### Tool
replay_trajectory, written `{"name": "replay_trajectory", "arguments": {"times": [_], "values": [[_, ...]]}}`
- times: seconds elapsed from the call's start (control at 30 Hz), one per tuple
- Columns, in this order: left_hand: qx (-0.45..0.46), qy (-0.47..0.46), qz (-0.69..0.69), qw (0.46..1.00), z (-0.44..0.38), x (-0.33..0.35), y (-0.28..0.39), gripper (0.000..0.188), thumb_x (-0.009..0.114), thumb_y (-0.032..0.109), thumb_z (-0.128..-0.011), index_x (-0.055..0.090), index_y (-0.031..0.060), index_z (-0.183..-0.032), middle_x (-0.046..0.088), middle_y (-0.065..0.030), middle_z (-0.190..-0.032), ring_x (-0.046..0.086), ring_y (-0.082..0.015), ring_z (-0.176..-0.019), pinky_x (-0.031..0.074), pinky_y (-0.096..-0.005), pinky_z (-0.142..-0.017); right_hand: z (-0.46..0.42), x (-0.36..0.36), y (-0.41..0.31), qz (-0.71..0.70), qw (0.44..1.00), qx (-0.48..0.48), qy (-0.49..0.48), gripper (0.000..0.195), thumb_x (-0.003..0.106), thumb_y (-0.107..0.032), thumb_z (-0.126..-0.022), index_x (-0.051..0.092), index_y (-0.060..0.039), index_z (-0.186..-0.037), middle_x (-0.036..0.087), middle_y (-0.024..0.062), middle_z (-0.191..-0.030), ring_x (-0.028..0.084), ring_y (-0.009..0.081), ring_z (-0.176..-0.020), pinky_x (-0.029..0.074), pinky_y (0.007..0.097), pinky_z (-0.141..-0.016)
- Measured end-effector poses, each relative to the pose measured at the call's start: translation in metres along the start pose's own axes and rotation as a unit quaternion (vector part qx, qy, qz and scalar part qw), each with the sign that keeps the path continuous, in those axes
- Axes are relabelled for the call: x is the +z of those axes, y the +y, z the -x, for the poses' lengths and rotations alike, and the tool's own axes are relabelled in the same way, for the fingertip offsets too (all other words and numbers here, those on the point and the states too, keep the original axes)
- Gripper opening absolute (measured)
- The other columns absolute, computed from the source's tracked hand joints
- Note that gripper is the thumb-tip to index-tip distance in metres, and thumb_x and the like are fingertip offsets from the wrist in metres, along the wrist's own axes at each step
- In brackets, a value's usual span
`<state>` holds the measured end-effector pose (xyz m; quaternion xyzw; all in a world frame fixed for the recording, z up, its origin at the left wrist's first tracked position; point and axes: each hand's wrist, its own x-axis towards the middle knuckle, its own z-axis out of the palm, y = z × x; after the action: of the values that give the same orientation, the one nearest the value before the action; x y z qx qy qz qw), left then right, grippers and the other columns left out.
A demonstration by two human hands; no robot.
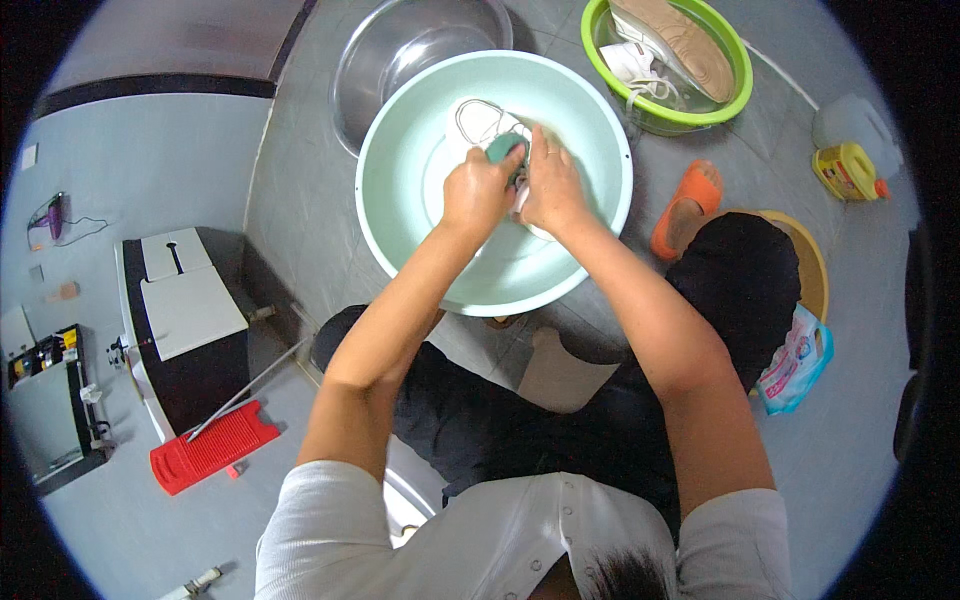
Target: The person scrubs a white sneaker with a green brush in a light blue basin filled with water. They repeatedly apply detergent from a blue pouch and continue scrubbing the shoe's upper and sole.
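Note:
A white shoe (pixel 486 120) with loose looped laces lies in a large pale-green basin (pixel 491 292). My left hand (pixel 480 189) grips a green scrubber (pixel 504 147) against the shoe's upper. Along the shoe's right side, my right hand (pixel 553 178) holds it with fingers stretched forward and thumb near the opening. Much of the shoe's heel end is hidden by both hands. A little water seems to lie at the bottom of the basin.
A steel basin (pixel 360 82) sits behind at left. At back right, a lime-green basin (pixel 739 105) holds water and white shoes (pixel 697 52). Rightward are a yellow bottle (pixel 844 172), a clear jug (pixel 855 124) and a blue-white bag (pixel 795 364). A red washboard (pixel 217 446) is at left.

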<state>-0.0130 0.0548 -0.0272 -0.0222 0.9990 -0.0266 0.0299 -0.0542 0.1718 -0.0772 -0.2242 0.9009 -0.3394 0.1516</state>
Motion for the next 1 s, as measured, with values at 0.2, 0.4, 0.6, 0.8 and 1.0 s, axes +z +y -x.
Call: {"name": "replay_trajectory", "arguments": {"times": [0.2,0.4,0.6,0.8,1.0], "values": [[0.026,-0.041,-0.055,0.997,-0.033,-0.019,-0.055,0.055,0.077,0.020,-0.072,0.064,0.0334,-0.124,0.063,-0.0149,-0.085,0.063,-0.0227,-0.062,0.055,-0.0342,-0.057,0.000,-0.005,-0.010,-0.003,1.000,-0.014,-0.027,0.122,0.089,-0.019,-0.048,0.019,0.0064,-0.145,0.047,0.0238,-0.130,0.045,0.0384,-0.122,0.037,0.0400,-0.106],[0.037,-0.005,0.067,0.997,0.012,0.003,-0.022,0.055,0.078,0.024,-0.069,0.065,0.0342,-0.122,0.059,-0.0154,-0.078,0.064,-0.0281,-0.065,0.054,-0.0391,-0.059,-0.002,-0.003,-0.003,-0.001,0.999,-0.001,-0.040,0.118,0.088,-0.025,-0.049,0.023,0.0065,-0.143,0.046,0.0249,-0.131,0.044,0.0386,-0.125,0.036,0.0390,-0.108],[-0.005,-0.023,-0.075,0.997,-0.037,-0.010,-0.061,0.050,0.075,0.026,-0.075,0.065,0.0303,-0.123,0.061,-0.0161,-0.083,0.064,-0.0271,-0.065,0.054,-0.0376,-0.060,-0.004,-0.010,-0.013,0.028,0.999,-0.005,-0.040,0.118,0.089,-0.024,-0.048,0.025,0.0054,-0.142,0.048,0.0238,-0.131,0.046,0.0369,-0.124,0.039,0.0388,-0.106],[0.063,-0.035,0.033,0.997,0.012,-0.016,-0.026,0.056,0.076,0.017,-0.067,0.067,0.0305,-0.120,0.062,-0.0160,-0.081,0.064,-0.0288,-0.065,0.054,-0.0395,-0.063,0.000,-0.009,-0.008,0.027,0.999,0.008,-0.029,0.115,0.089,-0.025,-0.050,0.027,0.0017,-0.143,0.052,0.0217,-0.128,0.048,0.0361,-0.122,0.041,0.0387,-0.104],[-0.028,-0.036,-0.067,0.997,-0.035,-0.017,-0.052,0.047,0.071,0.018,-0.078,0.064,0.0293,-0.122,0.065,-0.0145,-0.091,0.067,-0.0271,-0.075,0.057,-0.0379,-0.062,0.010,-0.020,-0.012,0.050,0.997,0.000,-0.059,0.108,0.090,-0.024,-0.050,0.033,0.0003,-0.138,0.054,0.0231,-0.124,0.055,0.0368,-0.115,0.046,0.0380,-0.098]]}}
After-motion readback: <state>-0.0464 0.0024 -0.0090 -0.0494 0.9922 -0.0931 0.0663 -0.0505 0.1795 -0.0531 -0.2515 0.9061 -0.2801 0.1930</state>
